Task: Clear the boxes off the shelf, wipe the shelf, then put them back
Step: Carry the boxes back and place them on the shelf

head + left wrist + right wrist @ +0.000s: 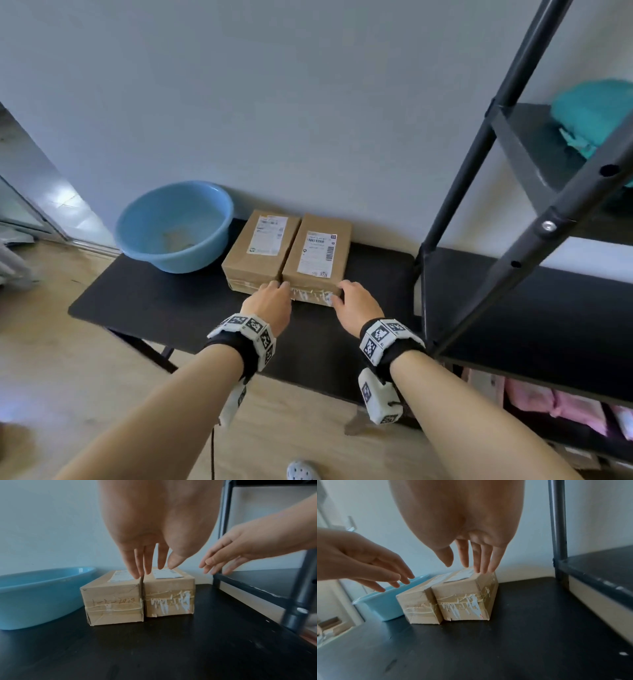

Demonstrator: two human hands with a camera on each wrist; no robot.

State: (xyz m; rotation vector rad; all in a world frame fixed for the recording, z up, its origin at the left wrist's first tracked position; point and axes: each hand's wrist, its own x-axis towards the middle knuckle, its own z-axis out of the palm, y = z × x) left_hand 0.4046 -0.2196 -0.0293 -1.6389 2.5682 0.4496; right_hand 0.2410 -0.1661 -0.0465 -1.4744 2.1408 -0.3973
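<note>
Two taped cardboard boxes with shipping labels stand side by side on a black table (154,301): the left box (260,246) and the right box (317,257). My left hand (270,301) hovers at the front edge, over the gap between them. Its fingers (147,566) are straight and hold nothing. My right hand (356,301) is at the right box's front right corner, fingers (485,563) straight and spread just above its top (462,591). Neither hand grips a box. The black metal shelf (513,308) stands to the right, its lower board bare.
A blue plastic basin (171,226) sits on the table just left of the boxes. A teal cloth (592,113) lies on the rack's upper shelf. Rack posts (455,192) rise close to my right hand. Pink items (555,404) are under the shelf.
</note>
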